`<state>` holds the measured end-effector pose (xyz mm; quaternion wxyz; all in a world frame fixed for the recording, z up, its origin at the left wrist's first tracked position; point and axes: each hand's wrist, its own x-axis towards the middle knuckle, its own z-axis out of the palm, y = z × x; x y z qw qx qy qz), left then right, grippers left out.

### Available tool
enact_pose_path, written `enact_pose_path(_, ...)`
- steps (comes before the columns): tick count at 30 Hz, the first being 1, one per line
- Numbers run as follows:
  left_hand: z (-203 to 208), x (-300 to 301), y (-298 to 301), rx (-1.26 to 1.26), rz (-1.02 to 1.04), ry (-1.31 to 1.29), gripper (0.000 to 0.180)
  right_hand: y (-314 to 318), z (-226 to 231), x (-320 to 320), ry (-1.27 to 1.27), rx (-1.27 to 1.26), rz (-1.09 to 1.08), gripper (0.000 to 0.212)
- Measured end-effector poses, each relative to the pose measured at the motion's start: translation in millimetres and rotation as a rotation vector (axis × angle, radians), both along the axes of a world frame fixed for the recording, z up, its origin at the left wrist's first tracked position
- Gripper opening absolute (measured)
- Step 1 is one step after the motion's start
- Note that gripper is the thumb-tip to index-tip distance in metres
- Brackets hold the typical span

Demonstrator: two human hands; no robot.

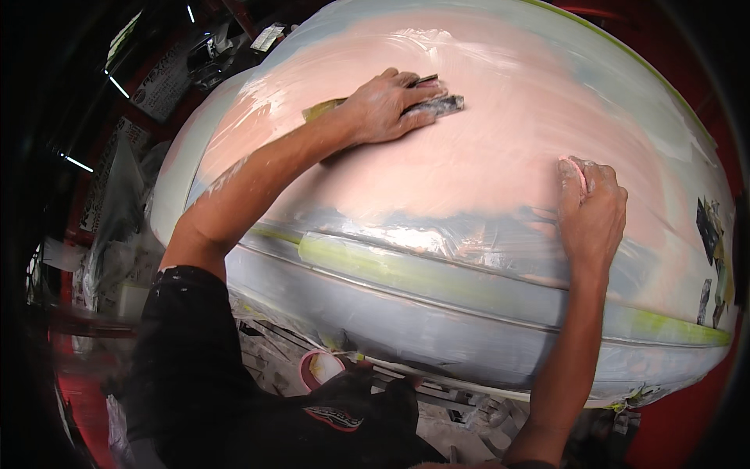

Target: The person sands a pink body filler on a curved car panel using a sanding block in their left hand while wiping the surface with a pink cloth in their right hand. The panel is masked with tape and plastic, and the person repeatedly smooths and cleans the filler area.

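Left hand [384, 107] gripping dark block [449, 105], right hand [594, 205] curled around pinkish piece [579, 172], pink-coated panel [492, 160] beneath

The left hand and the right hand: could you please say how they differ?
The left hand reaches toward the picture's right, while the right hand points away from the body, fingers curled. The left hand holds a dark block; the right hand, a pink-edged piece, mostly hidden. Both are bare, over the pink-coated panel.
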<state>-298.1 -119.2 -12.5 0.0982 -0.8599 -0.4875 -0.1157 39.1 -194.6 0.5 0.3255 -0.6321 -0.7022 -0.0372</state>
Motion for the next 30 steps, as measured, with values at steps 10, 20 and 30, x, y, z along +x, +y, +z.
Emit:
enact_pose_path(10, -6.8, 18.0, 64.0, 0.007, 0.078, 0.011, 0.055, 3.3, -3.1, 21.4, -0.027, -0.046, -0.051, 0.032)
enact_pose_path(20, -4.2, -11.9, 125.8, 0.032, 0.085, -0.002, 0.059, -5.8, 0.2, -4.2, 0.004, 0.001, 0.072, 0.029)
enact_pose_path(30, -2.2, 15.8, -7.0, 0.000, -0.077, -0.040, 0.054, 1.5, -5.9, 26.5, 0.033, 0.018, -0.017, 0.028)
